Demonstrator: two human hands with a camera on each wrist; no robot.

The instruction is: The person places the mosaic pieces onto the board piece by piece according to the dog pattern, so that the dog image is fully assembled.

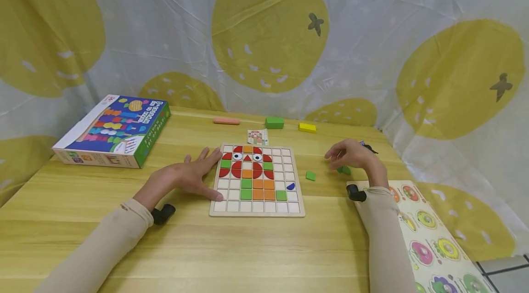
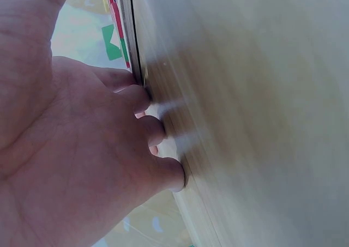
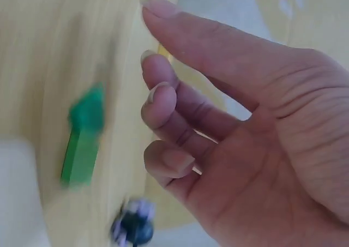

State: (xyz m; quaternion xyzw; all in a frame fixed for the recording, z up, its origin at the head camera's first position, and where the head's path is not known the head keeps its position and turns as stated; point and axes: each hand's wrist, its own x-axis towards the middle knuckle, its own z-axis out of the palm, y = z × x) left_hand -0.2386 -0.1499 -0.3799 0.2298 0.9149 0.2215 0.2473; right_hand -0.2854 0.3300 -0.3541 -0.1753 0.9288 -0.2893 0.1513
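My left hand (image 1: pixel 190 176) rests at the left edge of a square wooden grid board (image 1: pixel 256 214), fingers spread and thumb on its border squares. Red, orange and green tiles on the board form a face-like figure with two round eyes. A green square tile (image 1: pixel 281 195) and a blue half-round piece (image 1: pixel 291 186) lie at the board's lower right. My right hand (image 1: pixel 351 155) hovers right of the board, its fingers loosely bent and nothing visible between them. Green pieces (image 3: pixel 82 154) lie beneath it, blurred in the right wrist view. A lone green tile (image 1: pixel 310 176) lies closer to the board.
A picture card (image 1: pixel 257 136) touches the board's back edge. Behind stand a pink bar (image 1: pixel 226 121), a green block (image 1: pixel 274 123) and a yellow block (image 1: pixel 307 127). A toy box (image 1: pixel 115 130) lies far left, a picture puzzle board (image 1: pixel 430 238) right. A dark small object (image 3: pixel 132 225) sits behind my right hand.
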